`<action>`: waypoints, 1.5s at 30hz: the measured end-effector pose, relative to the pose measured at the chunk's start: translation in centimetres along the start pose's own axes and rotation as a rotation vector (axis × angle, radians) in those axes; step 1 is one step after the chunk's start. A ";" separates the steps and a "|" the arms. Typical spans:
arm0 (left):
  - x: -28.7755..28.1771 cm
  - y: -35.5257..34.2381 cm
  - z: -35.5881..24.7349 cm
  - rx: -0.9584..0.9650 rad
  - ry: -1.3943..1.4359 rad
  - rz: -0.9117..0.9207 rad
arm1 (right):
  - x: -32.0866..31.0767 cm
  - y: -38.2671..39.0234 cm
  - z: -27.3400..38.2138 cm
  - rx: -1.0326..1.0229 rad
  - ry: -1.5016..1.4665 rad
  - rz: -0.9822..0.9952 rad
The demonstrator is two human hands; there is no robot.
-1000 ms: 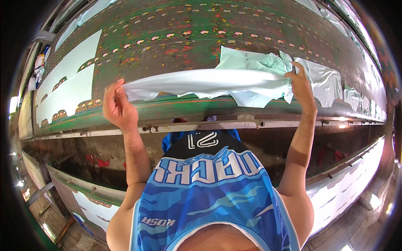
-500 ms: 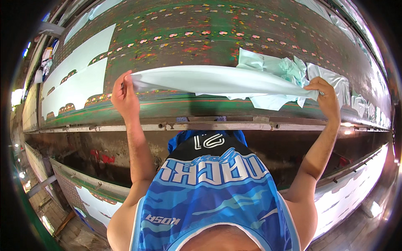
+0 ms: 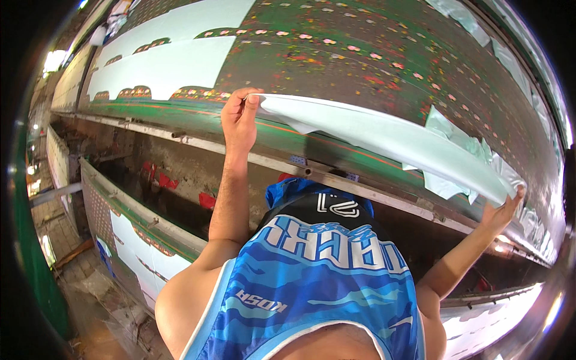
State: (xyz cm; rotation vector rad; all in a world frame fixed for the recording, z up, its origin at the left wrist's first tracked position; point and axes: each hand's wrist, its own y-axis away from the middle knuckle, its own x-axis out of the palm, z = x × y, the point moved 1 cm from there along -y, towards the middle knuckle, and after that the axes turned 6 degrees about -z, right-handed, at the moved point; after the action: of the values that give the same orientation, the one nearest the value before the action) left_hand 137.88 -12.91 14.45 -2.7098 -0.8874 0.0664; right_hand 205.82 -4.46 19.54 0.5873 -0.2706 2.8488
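Observation:
A pale mint-white fabric piece [image 3: 372, 132] stretches taut between both hands above the long table [image 3: 312, 66]. My left hand [image 3: 241, 120] pinches its left end between thumb and fingers. My right hand [image 3: 505, 210] grips the other end, lower and farther right; its fingers are partly hidden behind the cloth. Beneath and behind the right part of the held piece lies a crumpled pale green fabric piece [image 3: 443, 183]. Flat pale fabric panels [image 3: 198, 63] with scalloped cut-outs lie on the table to the left of my left hand.
The tabletop is dark and green, speckled with paint and rows of small pink marks. A metal rail [image 3: 270, 161] runs along its near edge. Behind me stands another long table with pale panels [image 3: 135, 246]. Red scraps [image 3: 169, 181] lie in the gap between.
My view has turned, and the tables now slant down to the right. Both hands still hold the fabric taut, my right hand now lower in the picture than my left.

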 end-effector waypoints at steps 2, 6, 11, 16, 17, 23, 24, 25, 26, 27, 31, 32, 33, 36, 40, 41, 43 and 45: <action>-2.4 -0.7 1.1 -0.016 0.100 -0.049 | 1.5 1.5 -3.7 0.095 -0.087 0.087; -6.0 -3.4 0.0 0.004 -0.143 -0.137 | 5.0 3.4 -10.7 0.141 -0.083 0.182; -10.8 -10.2 2.9 0.045 -0.390 -0.165 | 8.8 3.9 -20.1 0.246 0.208 0.174; -15.0 -18.0 10.3 0.038 -0.611 -0.061 | 21.9 4.9 -24.5 0.217 0.616 0.356; -15.1 -19.4 11.7 0.037 -0.669 -0.025 | 22.9 4.7 -25.2 0.191 0.676 0.390; -13.3 -23.9 16.6 0.093 -0.717 0.073 | 24.7 2.4 -27.6 0.186 0.760 0.288; -12.9 -24.5 17.1 0.119 -0.721 0.078 | 24.7 2.0 -27.5 0.187 0.769 0.261; -12.5 -25.2 17.6 0.145 -0.726 0.083 | 24.8 1.6 -27.2 0.235 0.803 0.260; -12.1 -25.6 18.4 0.163 -0.729 0.090 | 25.2 1.3 -27.1 0.207 0.794 0.266; -11.7 -26.2 19.2 0.239 -0.692 0.090 | 25.6 1.0 -27.2 0.179 0.785 0.267; -11.2 -27.9 21.2 0.217 -0.777 0.113 | 25.9 0.0 -27.6 0.224 0.741 0.273; -10.9 -28.2 21.4 0.219 -0.791 0.118 | 26.1 -0.2 -27.7 0.234 0.736 0.258; -10.6 -28.4 21.5 0.221 -0.806 0.121 | 26.1 -0.6 -27.8 0.213 0.735 0.268; -10.0 -29.0 22.2 0.177 -0.844 0.134 | 26.2 -1.5 -27.8 0.232 0.798 0.271; -10.1 -29.1 23.3 0.238 -0.894 0.118 | 26.3 -2.5 -27.8 0.314 0.845 0.267; -10.1 -29.2 23.5 0.271 -0.876 0.103 | 26.3 -2.8 -27.9 0.318 0.825 0.264; -10.0 -29.5 24.1 0.285 -0.924 0.098 | 26.4 -3.2 -28.2 0.325 0.785 0.260; -9.7 -29.8 24.3 0.306 -0.955 0.087 | 26.3 -3.5 -28.3 0.331 0.831 0.257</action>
State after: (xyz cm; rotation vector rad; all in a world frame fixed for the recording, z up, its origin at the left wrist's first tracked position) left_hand 109.79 10.57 -0.72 -2.3485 -0.8560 1.4641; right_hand 172.72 9.86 5.18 -0.6462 0.2914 3.0954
